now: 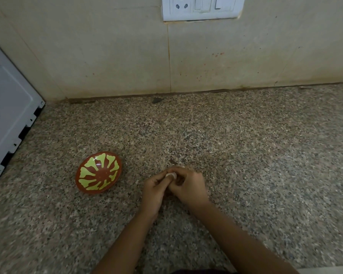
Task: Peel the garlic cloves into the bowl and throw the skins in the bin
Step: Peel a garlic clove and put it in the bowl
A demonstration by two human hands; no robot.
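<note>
A person's left hand [153, 189] and right hand [188, 187] meet low over a speckled granite counter [246, 155], the fingers of both curled tight, pinching one pale garlic clove [171, 175] between them. The skin would likely come away best if nicked at the tip, with the clove rolled as it loosens. The red-and-green bowl [98, 173] waits close by on the left; no bin in view; a wall socket [201, 6] beyond

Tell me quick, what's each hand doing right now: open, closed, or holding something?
Left hand: fingers curled, pinching the garlic clove.
Right hand: fingers curled, pinching the same clove.
</note>
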